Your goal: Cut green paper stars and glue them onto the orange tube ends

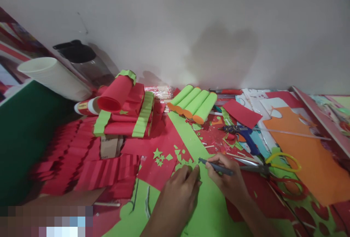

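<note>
A dark pen (218, 167) is held in my right hand (228, 178), its tip on a sheet of green paper (210, 208) where a small dark mark shows. My left hand (179, 189) lies flat on the same sheet, fingers stretched toward the pen tip and holding nothing. Just beyond the left hand, small green paper stars (157, 153) and scraps lie on red paper (153, 173). A strip of the green paper runs away from me toward a row of several green paper rolls (194, 102) with orange ends.
Red paper rolls with green bands (123, 127) stand on the left, beside pleated red paper (106, 175). A paper cup (54, 76) and a dark-lidded jug (84, 60) stand behind. To the right are a blue glue gun (243, 135), scissors (268, 167) and orange paper (306, 156).
</note>
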`<state>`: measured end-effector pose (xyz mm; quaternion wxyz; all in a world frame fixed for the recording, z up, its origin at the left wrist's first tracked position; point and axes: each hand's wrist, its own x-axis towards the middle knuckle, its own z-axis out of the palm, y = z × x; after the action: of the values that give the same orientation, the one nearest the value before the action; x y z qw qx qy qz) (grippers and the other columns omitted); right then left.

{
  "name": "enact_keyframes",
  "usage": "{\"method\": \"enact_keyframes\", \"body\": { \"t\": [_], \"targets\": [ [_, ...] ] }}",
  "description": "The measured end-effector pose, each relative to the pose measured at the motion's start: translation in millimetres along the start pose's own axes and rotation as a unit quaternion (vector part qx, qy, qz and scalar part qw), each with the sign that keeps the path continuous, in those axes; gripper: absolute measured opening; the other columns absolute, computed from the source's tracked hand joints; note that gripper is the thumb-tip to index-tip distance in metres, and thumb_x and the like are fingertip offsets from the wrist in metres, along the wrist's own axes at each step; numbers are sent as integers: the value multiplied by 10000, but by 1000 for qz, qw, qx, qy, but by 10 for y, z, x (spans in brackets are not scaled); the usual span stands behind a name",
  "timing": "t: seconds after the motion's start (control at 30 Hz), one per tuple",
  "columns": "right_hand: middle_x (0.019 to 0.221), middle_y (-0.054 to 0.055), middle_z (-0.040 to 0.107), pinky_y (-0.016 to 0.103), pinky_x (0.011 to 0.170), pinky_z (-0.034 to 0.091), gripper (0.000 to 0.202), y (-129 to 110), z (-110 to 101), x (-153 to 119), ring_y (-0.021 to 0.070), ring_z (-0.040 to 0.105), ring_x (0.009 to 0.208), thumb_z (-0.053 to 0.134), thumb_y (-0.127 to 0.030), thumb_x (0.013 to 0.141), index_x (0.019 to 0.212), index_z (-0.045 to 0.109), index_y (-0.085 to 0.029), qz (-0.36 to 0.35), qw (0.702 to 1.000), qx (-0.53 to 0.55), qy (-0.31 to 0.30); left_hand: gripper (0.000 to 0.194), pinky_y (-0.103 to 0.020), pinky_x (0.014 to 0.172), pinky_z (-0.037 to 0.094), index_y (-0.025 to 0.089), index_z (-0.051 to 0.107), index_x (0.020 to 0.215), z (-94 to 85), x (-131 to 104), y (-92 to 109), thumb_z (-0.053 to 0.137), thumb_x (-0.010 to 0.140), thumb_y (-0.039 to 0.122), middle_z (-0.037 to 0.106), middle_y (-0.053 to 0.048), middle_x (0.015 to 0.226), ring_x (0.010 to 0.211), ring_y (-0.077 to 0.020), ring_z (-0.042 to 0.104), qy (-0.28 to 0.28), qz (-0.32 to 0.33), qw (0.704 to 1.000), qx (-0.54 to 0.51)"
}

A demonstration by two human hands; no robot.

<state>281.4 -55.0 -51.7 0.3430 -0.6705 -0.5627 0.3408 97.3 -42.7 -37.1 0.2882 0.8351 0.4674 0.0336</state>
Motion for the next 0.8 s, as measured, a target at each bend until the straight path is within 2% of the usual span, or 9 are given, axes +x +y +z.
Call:
{"method": "enact_keyframes", "body": {
  "t": [0.3,0.47,0.63,0.8],
  "targets": [
    [660,10,696,227,516,450,137,11,2,1,158,621,557,644,-324,860,867,676,-192,8,1000,-3,-15,367,-365,796,572,229,611,1312,16,3,-14,478,972,188,658,-93,1047,922,-223,657,4,-3,1000,-12],
    [580,-26,616,225,504,417,79,-37,1,-20,144,574,512,622,-262,850,804,616,-199,6,1000,22,-3,372,-362,793,579,231,610,1312,18,-4,-12,484,965,181,659,-88,1039,910,-219,662,10,1,1000,-6],
    [543,-51,538,223,495,386,115,-30,-6,-35,128,509,487,599,-209,827,729,540,-214,1,1000,14,10,386,-348,809,576,237,596,1329,28,-4,-20,494,961,179,663,-85,1037,914,-213,662,17,2,1000,-10],
    [562,-46,534,224,483,387,114,43,0,-33,131,513,494,581,-237,855,757,526,-219,-8,999,41,21,386,-365,809,574,227,589,1339,24,-3,-19,476,972,191,659,-93,1050,928,-225,658,7,-1,1000,-14]
  ]
}}
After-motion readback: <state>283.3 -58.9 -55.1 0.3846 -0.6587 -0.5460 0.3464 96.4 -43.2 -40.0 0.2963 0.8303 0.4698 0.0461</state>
